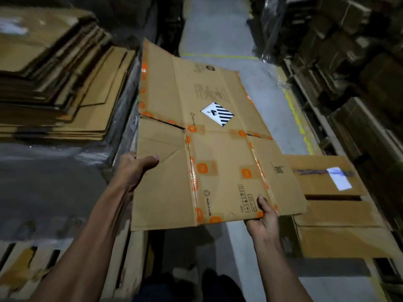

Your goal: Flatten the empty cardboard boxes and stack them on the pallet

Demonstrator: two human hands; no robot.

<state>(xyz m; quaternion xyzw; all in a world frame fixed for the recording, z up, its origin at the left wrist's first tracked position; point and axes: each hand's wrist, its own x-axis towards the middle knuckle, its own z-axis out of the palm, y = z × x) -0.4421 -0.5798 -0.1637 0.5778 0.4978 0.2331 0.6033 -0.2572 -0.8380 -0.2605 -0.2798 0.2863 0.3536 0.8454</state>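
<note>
arms: 2, bare, no sleeves | legs (185, 288): dark trousers

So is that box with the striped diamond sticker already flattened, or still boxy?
Flattened. The box lies as one flat sheet between the left hand and right hand, flaps spread outward and no upright sides.

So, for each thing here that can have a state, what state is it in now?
Flattened box: folded flat, held in the air by both hands, orange tape on its seams.
Left hand: closed on the box's left edge.
Right hand: closed on the box's near edge.
Stack of flat cardboard: piled at the left, edges uneven.
Box on the floor: not yet flattened, top flaps apart.
</note>
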